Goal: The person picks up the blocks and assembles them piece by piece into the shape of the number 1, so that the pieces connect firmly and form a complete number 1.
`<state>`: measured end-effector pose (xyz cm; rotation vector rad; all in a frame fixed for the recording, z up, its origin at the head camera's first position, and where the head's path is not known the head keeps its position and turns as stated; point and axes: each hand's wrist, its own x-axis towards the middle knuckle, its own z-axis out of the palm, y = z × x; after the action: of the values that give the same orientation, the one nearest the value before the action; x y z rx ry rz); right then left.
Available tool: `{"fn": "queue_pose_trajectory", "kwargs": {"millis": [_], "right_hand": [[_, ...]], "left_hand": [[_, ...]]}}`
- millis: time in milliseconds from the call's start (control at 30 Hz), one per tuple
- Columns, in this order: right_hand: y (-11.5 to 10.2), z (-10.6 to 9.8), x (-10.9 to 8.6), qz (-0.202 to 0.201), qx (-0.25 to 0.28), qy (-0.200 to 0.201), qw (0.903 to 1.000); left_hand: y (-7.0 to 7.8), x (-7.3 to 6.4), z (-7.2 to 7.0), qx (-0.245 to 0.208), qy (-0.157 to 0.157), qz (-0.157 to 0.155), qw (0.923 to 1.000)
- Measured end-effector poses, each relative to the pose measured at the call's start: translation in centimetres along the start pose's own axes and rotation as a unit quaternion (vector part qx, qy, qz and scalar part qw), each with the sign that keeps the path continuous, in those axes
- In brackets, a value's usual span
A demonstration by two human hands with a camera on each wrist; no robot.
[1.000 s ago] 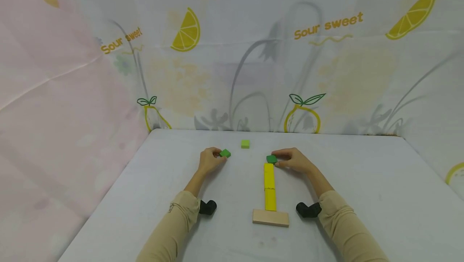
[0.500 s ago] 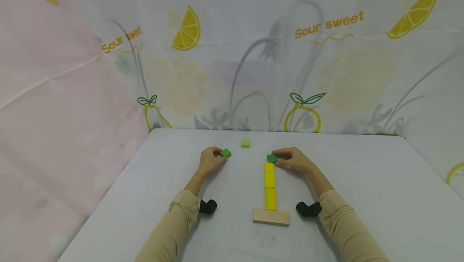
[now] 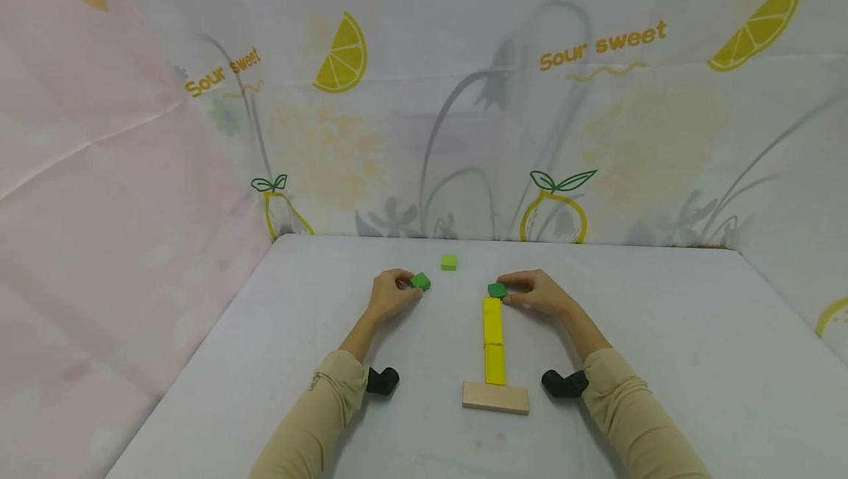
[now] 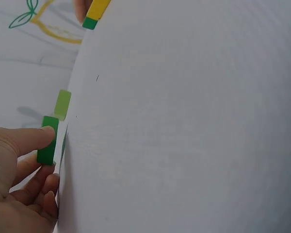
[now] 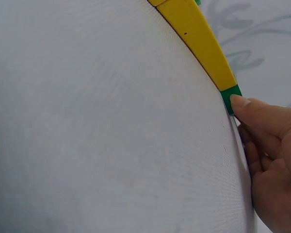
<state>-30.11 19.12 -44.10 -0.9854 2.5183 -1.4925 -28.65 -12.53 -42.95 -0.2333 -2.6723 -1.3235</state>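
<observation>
My left hand (image 3: 391, 295) pinches a green block (image 3: 420, 282) between thumb and fingers, just above the table in the left wrist view. With thumb and fingers my right hand (image 3: 543, 293) grips a darker green block (image 3: 497, 290), set against the far end of a row of two yellow blocks (image 3: 493, 321). The right wrist view shows the thumb on that dark green block (image 5: 231, 99), flush with the yellow one (image 5: 199, 41). At the row's near end, a plain wooden block (image 3: 495, 397) lies crosswise.
A light green block (image 3: 449, 263) lies near the table's back edge, between the hands and a little beyond them. A white cloth covers the table (image 3: 265, 391). Behind it hangs a lemon-print curtain (image 3: 424, 96). Black wrist-worn devices (image 3: 564, 384) jut from both sleeves.
My left hand has moved slightly right with its green block, closer to the light green one. My right hand stays in place on the dark green block.
</observation>
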Motion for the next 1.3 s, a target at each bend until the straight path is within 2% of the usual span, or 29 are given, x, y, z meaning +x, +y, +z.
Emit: {"fn": "queue_pose_trajectory", "kwargs": {"millis": [100,167,267,467,633,867,1300], "right_hand": [[-0.1,0.0,0.0,0.008,0.005,-0.002,1.0],[-0.2,0.1,0.1,0.034,0.004,-0.003,0.9994],[-0.3,0.2,0.2,0.05,-0.005,-0.005,0.9987],[-0.5,0.2,0.2,0.065,-0.008,-0.007,0.9978],[-0.6,0.1,0.2,0.061,0.001,-0.009,0.9981],[-0.3,0.1,0.2,0.051,-0.017,-0.01,0.9985],[-0.8,0.2,0.0,0.063,-0.003,-0.005,0.998]], "left_hand": [[0.2,0.0,0.2,-0.001,-0.001,0.005,1.0],[0.3,0.0,0.3,-0.005,-0.006,0.008,0.9999],[0.3,0.1,0.5,-0.011,-0.012,0.011,0.9998],[0.4,0.2,0.9,-0.022,-0.017,0.024,0.9993],[0.7,0.1,1.1,-0.022,-0.024,0.028,0.9991],[1.3,0.1,1.7,-0.024,-0.04,0.031,0.9984],[2.4,0.2,3.0,-0.029,-0.064,0.052,0.9961]]}}
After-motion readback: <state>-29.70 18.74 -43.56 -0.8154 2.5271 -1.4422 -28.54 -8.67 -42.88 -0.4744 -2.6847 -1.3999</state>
